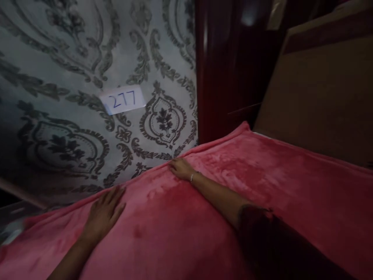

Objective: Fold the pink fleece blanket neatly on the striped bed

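Note:
A plush pinkish-red blanket (163,229) spreads across the lower part of the head view, its far edge running along the wall. My left hand (104,212) lies flat on it at the left, fingers stretched toward that edge and thumb apart. Farther along to the right, my right hand (181,168) rests on the blanket at its far edge, with the fingertips bent over near the wall. Whether those fingers pinch any cloth is not clear. A thin bracelet (191,177) circles the right wrist, and a dark sleeve covers the upper arm.
Behind the blanket stands a wall with patterned wallpaper (72,74), bearing a paper label (124,99) marked 277. Right of it is a dark red glossy wooden panel (224,70). A large brown board or box (323,89) borders the blanket's right side.

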